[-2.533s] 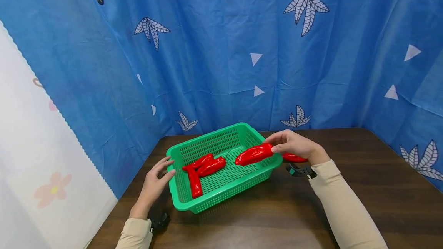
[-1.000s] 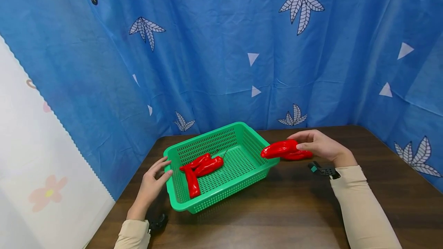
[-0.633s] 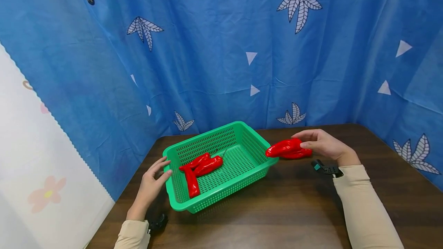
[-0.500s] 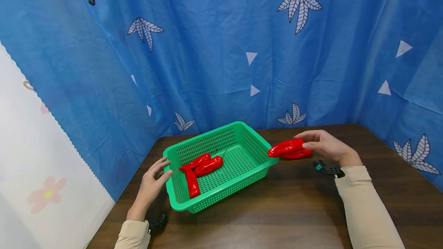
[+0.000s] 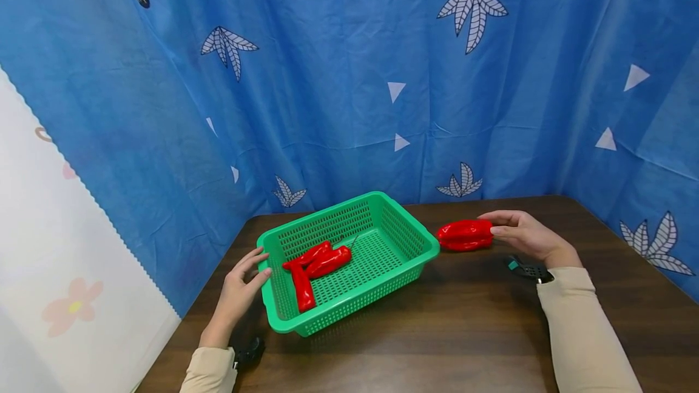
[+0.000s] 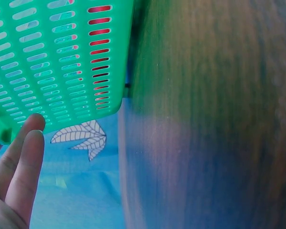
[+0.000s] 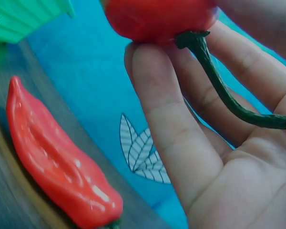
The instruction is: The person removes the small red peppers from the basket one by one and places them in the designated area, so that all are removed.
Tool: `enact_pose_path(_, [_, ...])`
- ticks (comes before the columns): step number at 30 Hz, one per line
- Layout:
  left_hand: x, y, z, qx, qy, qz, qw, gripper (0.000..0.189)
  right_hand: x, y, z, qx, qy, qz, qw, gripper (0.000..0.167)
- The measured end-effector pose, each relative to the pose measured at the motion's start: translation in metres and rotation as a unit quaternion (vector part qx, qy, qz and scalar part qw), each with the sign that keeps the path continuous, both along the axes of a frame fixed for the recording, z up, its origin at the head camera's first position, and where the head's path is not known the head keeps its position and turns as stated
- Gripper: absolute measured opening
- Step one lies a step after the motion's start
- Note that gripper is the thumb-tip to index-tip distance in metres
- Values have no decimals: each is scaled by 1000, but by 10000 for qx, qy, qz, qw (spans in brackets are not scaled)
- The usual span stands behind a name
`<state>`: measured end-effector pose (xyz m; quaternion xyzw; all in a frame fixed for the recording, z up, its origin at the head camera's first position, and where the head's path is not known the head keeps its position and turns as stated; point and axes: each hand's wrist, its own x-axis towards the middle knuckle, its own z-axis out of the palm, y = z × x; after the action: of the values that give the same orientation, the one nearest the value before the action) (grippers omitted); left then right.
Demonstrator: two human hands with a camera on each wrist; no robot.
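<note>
My right hand (image 5: 530, 236) pinches a red chilli pepper (image 7: 157, 19) at its stem end, thumb on one side and fingers on the other. Its green stem hangs toward the palm in the right wrist view. A second red pepper (image 7: 62, 157) lies on the table, close below the held one; the two overlap in the head view. My left hand (image 5: 240, 290) rests at the left end of a green plastic basket (image 5: 363, 308), fingers extended and touching its rim. Inside that basket are three red peppers (image 5: 327, 261), gathered toward its left side.
The dark wooden table (image 5: 420, 344) carries the basket near its far left part. A blue patterned curtain (image 5: 338, 108) hangs right behind the table, and a white cloth (image 5: 71, 229) is at the left. Black straps are on both wrists.
My right hand has carried its pepper from above the basket to the right, past the rim, and lowered it beside the pepper on the table. My left hand stays at the basket.
</note>
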<state>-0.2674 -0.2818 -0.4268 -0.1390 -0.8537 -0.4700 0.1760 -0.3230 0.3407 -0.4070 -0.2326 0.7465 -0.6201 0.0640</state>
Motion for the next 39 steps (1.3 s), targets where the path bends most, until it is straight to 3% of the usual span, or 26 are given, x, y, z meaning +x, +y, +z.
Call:
enact_pose_path(8, [0, 0, 0, 3, 2, -6, 10000, 42, 3, 14, -10, -301, -254, -255, 9989, 33])
enact_pose_path(13, [0, -1, 0, 14, 2, -17, 10000, 42, 4, 19, -13, -14, -398, -467, 9981, 34])
enact_pose_path(22, [0, -1, 0, -19, 2, -7, 10000, 42, 3, 18, -16, 598, -665, -726, 9933, 50])
enact_pose_path(39, [2, 0, 2, -51, 22, 6, 10000, 42, -2, 22, -32, 1075, -855, -863, 9868, 61])
